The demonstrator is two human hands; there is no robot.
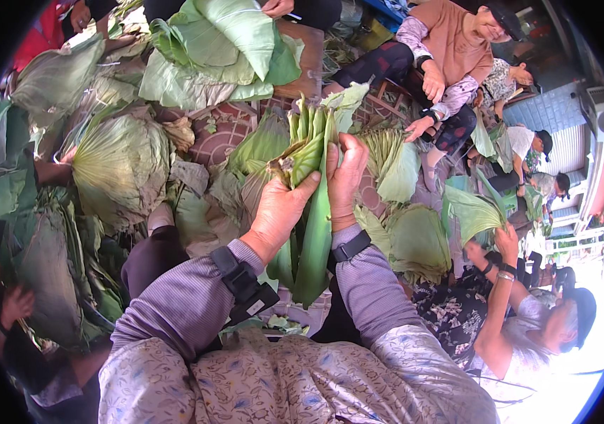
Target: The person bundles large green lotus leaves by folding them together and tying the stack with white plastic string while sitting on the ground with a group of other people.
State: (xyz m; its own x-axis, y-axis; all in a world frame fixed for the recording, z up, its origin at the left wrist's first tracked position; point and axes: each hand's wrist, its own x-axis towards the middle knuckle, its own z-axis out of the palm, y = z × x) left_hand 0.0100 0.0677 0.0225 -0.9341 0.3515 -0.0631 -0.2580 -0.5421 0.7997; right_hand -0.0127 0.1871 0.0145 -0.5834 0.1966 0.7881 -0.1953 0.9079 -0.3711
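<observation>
Folded large green leaves, apparently lotus leaves [315, 222], stand upright in a bundle between my two hands, with the gathered, pleated ends at the top. My left hand [283, 209] grips the bundle near its brownish torn end, thumb across the front. On the other side, my right hand [347, 167] holds the long outer leaf, its fingers curled behind the edge. Just beyond my hands, more pleated leaves [262, 146] lie on the ground. A fan-shaped leaf bundle [392, 159] is right of my right hand.
A wooden board [310, 58] bears a wide leaf stack [212, 42] at the top. A dry leaf pile [122, 164] lies left, a round stack [418, 241] right. Several people sit close by; one at the right raises a leaf [474, 209]. Patterned red paving [220, 135] shows between piles.
</observation>
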